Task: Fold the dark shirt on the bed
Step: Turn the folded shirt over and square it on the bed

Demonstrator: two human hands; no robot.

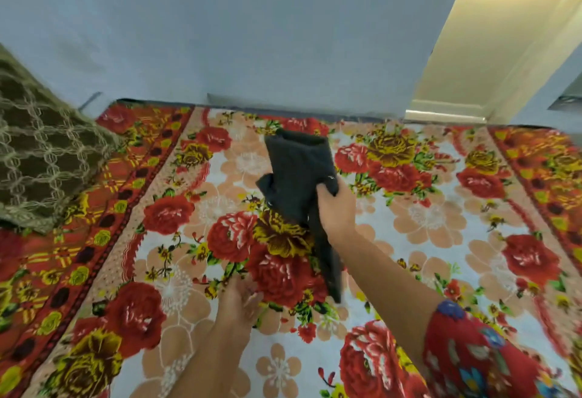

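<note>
The dark shirt (299, 177) is bunched into a compact bundle and lifted above the middle of the bed (441, 214), which is covered with a floral sheet. My right hand (335, 211) grips the bundle at its lower right edge. A narrow strip of the dark fabric hangs down from that hand along my forearm. My left hand (239, 298) is lower and to the left, palm up with relaxed fingers just over the sheet, holding nothing and apart from the shirt.
An olive patterned cushion or blanket (41, 151) lies at the bed's left side. A pale blue wall (252, 35) stands behind the bed, with a doorway (491, 60) at the right. My red floral sleeve (478, 356) fills the lower right corner.
</note>
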